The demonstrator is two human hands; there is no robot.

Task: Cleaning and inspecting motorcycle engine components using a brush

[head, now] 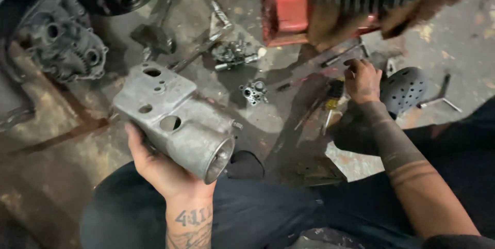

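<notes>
Item 1: left hand (154,169), palm up, fingers curled under a grey cast-metal housing (175,117), which I see it gripping from below. The housing is held above the left knee, flat drilled plate toward the top left, round open bore toward the lower right.

Item 2: right hand (362,79), reaching down to the floor (258,120) beside the red engine casing (289,11). Its fingers are bent near a dark slim tool (330,60) lying there; I cannot tell whether they close on anything.

Item 3: yellow-handled screwdriver (331,105), on the floor just left of the right wrist.

Item 4: dark perforated clog (403,90), just right of the right hand.

Item 5: small metal fitting (253,92), on the floor between the housing and the right hand; a larger carburettor-like part (233,53) above it.

Item 6: dark gear housing (64,47), far left, well apart from both hands.
</notes>
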